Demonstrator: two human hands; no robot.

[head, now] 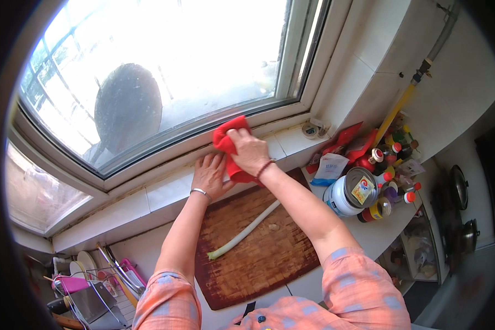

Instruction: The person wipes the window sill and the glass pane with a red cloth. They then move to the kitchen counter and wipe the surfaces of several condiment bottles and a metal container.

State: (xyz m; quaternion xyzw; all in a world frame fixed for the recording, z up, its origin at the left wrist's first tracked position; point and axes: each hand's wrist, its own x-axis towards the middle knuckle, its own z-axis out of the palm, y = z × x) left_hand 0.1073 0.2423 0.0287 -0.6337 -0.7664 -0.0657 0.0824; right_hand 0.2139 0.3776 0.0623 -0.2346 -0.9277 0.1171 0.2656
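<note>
My right hand [249, 152] grips a red cloth [231, 134] and presses it against the lower frame of the window [268, 117]. Part of the cloth hangs down over the edge of the tiled sill. Just left of it, my left hand [210, 175] rests flat on the white tiled windowsill [165, 192], fingers spread and holding nothing. Below both arms lies a brown wooden cutting board [255, 247] with a dark red border. A long scallion stalk [245, 231] lies across it, and a small pale piece [274, 227] sits near the stalk.
A lidded white tin [342, 198], a white-and-blue packet [329, 168] and several sauce bottles [390, 177] crowd the counter at right. A roll of tape [310, 131] sits on the sill. At lower left, a wire dish rack [107, 284] holds a cleaver [90, 303] and plates.
</note>
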